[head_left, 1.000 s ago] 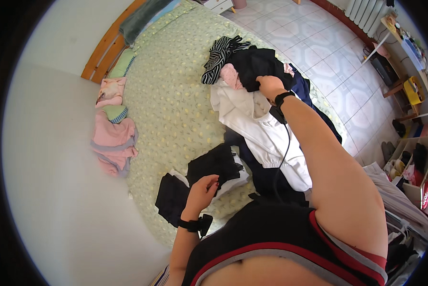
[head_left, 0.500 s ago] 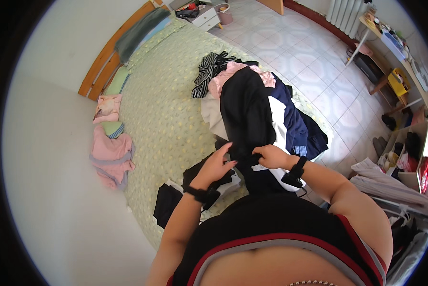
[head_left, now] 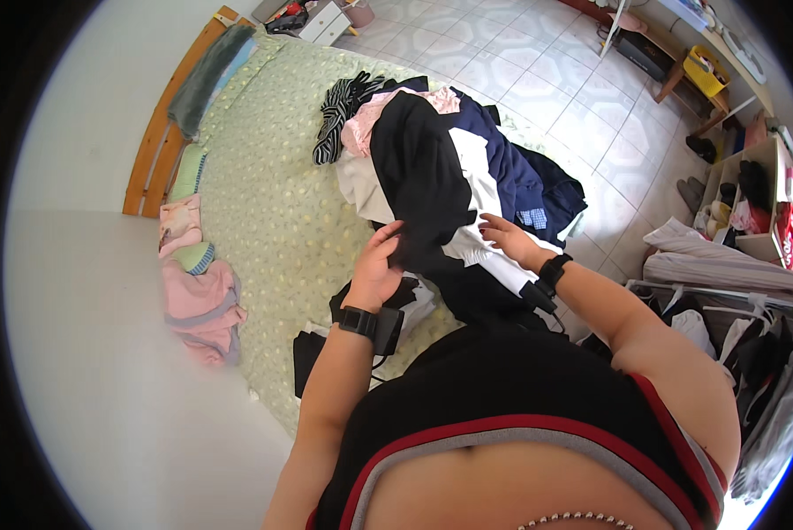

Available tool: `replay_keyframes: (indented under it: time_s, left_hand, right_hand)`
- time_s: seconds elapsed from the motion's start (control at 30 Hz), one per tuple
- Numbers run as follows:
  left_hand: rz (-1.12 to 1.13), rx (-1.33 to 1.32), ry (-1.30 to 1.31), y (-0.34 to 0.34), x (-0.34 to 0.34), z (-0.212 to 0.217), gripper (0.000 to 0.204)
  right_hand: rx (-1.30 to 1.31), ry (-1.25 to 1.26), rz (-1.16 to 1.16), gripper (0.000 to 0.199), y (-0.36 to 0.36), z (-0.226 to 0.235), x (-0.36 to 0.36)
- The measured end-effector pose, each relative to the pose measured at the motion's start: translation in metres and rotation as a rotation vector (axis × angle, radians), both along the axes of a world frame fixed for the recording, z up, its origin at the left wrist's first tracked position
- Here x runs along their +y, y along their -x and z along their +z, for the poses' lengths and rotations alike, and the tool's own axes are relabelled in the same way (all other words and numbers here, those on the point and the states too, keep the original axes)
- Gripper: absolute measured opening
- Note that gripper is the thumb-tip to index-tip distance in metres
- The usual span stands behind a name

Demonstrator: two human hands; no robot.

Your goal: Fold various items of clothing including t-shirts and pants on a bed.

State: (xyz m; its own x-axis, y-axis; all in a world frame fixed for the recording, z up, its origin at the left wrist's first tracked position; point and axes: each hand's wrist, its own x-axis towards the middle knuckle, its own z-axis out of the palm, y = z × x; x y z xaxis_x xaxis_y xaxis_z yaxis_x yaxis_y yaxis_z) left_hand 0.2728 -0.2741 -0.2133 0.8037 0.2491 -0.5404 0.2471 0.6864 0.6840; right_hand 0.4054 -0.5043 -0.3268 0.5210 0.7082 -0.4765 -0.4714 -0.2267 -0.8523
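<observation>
A long black garment (head_left: pixel 419 159) lies rumpled over a heap of clothes on the bed, its near end blurred. My left hand (head_left: pixel 379 267) is closed at the left edge of that near end, with the cloth between its fingers. On the other side, my right hand (head_left: pixel 513 243) has its fingers apart, just above a white garment (head_left: pixel 476 172), holding nothing. A navy garment (head_left: pixel 502 146), a pink one (head_left: pixel 367 124) and a black-and-white striped one (head_left: pixel 333 124) lie around and under the black one.
Dark folded clothes (head_left: pixel 308 358) lie left of my left forearm. A pink blanket (head_left: pixel 200 296) and small pillows line the bed's (head_left: pixel 273 159) wall side. Beyond the right bed edge are a tiled floor (head_left: pixel 547 97), an open shelf unit (head_left: pixel 754 199) and a clothes rack (head_left: pixel 723 305).
The black garment's near end has shifted and bunched up. My right hand has let go of it and opened, while my left hand has closed on its edge. The view has turned slightly.
</observation>
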Motion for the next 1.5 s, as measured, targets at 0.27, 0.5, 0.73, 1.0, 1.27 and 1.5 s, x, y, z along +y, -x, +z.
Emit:
replay_keyframes:
  time_s: [0.27,0.5,0.73,1.0,1.27,1.5]
  left_hand:
    - [0.029,0.006,0.2,0.029,0.0,0.005,0.035]
    - [-0.095,0.01,-0.375,0.027,-0.035,0.029,0.039]
    - [0.185,-0.126,-0.429,0.019,0.008,0.051,0.029]
    - [-0.179,0.219,-1.37,0.029,0.022,0.049,0.047]
    - [-0.431,-0.462,-1.396,-0.02,-0.033,0.102,0.066]
    - [-0.22,-0.287,-1.12,0.0,0.019,0.157,0.024]
  right_hand:
    - [0.18,-0.463,-0.051,0.063,0.006,0.056,0.054]
    - [0.109,-0.466,-0.076,0.044,0.012,0.095,0.068]
    - [-0.137,-0.453,0.022,0.042,-0.025,0.12,0.042]
    - [-0.29,-0.328,-0.047,0.04,-0.041,0.149,0.02]
    - [-0.988,-0.206,0.719,0.049,-0.011,0.227,0.041]
    - [-1.119,-0.176,0.567,0.041,-0.055,0.254,0.053]
